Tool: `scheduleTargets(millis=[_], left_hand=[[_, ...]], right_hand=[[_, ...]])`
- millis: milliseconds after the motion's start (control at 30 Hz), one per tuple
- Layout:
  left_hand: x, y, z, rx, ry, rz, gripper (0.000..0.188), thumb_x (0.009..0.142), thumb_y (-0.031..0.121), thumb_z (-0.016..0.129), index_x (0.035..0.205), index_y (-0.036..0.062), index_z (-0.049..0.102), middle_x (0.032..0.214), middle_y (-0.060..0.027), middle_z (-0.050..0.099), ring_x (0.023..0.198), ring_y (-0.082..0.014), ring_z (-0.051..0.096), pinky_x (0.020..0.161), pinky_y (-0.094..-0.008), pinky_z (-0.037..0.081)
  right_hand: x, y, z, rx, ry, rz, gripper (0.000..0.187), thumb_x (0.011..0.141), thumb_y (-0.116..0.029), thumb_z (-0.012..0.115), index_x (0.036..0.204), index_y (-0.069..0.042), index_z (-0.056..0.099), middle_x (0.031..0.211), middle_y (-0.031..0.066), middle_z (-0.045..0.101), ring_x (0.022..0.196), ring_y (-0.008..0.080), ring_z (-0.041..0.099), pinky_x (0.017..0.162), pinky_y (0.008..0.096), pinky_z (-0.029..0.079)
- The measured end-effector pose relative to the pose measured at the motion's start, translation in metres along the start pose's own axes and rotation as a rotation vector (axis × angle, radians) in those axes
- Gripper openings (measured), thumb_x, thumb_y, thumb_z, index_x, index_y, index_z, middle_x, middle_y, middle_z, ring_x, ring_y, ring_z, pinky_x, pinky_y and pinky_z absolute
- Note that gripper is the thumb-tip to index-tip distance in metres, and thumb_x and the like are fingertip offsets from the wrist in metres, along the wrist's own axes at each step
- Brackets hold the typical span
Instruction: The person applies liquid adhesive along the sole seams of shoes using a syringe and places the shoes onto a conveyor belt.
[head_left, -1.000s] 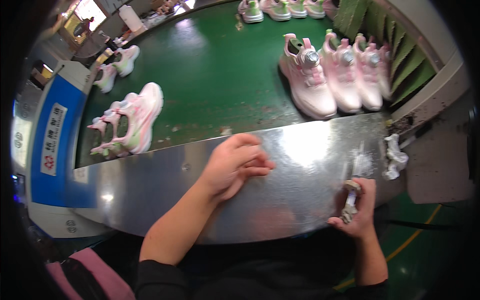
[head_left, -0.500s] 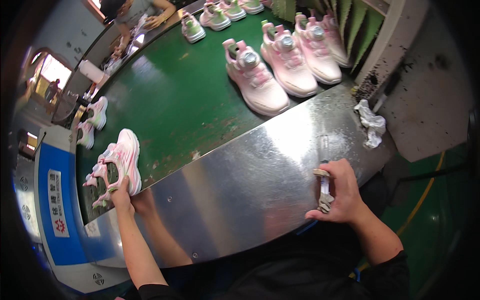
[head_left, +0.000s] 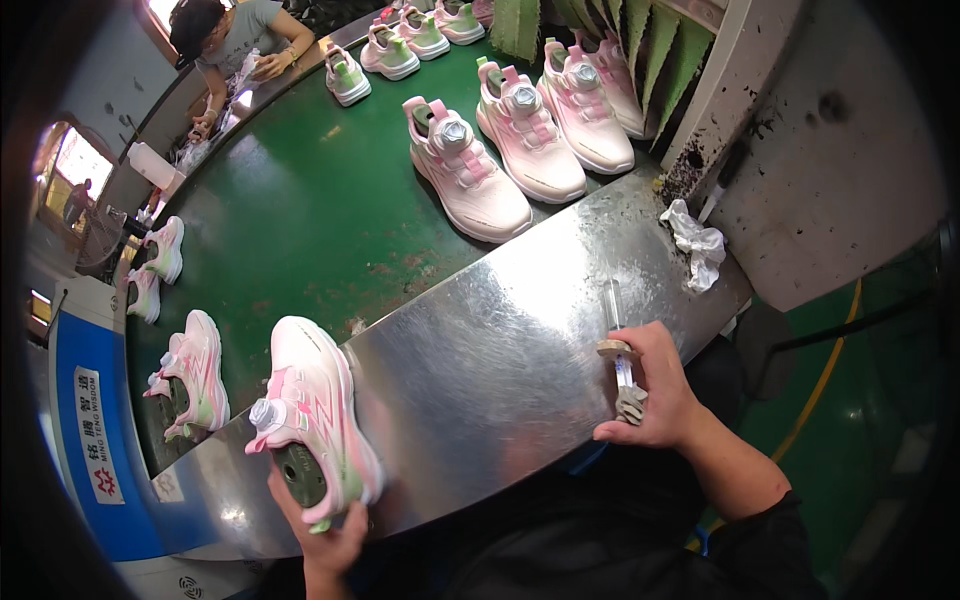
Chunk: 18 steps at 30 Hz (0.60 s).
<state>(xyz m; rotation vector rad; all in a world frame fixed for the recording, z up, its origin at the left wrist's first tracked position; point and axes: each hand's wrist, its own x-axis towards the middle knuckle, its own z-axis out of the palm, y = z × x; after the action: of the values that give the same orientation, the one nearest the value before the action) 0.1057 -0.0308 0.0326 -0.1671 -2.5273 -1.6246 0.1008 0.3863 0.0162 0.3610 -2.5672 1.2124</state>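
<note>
My left hand point(head_left: 335, 540) grips a white and pink sneaker point(head_left: 308, 365) by its heel, thumb on one side and fingers on the other. The sneaker's toe points away from me; a round dial sits on its tongue, and a dark green insole shows inside. It is held over the left part of the metal ledge point(head_left: 450, 400). My right hand point(head_left: 662, 395) is closed around a syringe point(head_left: 623, 372) with a clear barrel, a tan disc-like flange and a grey wad at its near end. The barrel points away from me, above the ledge.
Similar sneakers point(head_left: 470, 190) stand on the green conveyor belt point(head_left: 300, 200), at the right, far end and left. One sneaker point(head_left: 205, 365) is beside the held one. Crumpled white paper point(head_left: 697, 245) lies by the right panel. Across the belt, another person point(head_left: 240, 45) handles something pale.
My left hand has brought the sneaker from the belt toward me, over the ledge, revealing another sneaker behind. The right hand keeps its grip on the syringe. The whole view has shifted slightly.
</note>
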Motion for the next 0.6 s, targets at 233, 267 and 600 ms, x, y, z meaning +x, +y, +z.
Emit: scheduleTargets(millis=[233,267,600], left_hand=[[0.095,-0.046,-0.016,-0.568,0.072,-0.251,0.052,0.086,0.017,0.051,0.132,-0.0008,0.036,0.11,-0.01,0.054,0.102,-0.0199,0.055,0.075,-0.0279,0.051],[0.113,-0.059,-0.017,-0.48,0.007,-0.3,0.044,0.089,0.017,0.05,0.128,-0.0014,0.04,0.104,-0.0088,0.055,0.096,-0.0185,0.057,0.074,-0.0279,0.05],[0.147,0.003,0.019,-0.558,-0.151,-0.351,0.043,0.085,0.03,0.062,0.11,0.0003,0.043,0.098,-0.0114,0.055,0.085,-0.0179,0.059,0.074,-0.0323,0.052]], right_hand=[[-0.027,0.002,-0.006,0.426,0.024,0.266,0.092,0.064,-0.049,0.081,0.131,-0.003,0.038,0.11,0.01,0.044,0.097,0.0187,0.048,0.085,0.0303,0.041],[-0.028,0.0,-0.007,0.423,0.023,0.281,0.094,0.064,-0.05,0.081,0.132,-0.003,0.037,0.111,0.0106,0.045,0.097,0.0189,0.048,0.085,0.0303,0.041],[-0.026,-0.024,-0.019,0.483,-0.132,0.297,0.098,0.061,-0.048,0.08,0.135,0.0,0.035,0.113,0.0106,0.05,0.098,0.0192,0.052,0.087,0.0304,0.041]])
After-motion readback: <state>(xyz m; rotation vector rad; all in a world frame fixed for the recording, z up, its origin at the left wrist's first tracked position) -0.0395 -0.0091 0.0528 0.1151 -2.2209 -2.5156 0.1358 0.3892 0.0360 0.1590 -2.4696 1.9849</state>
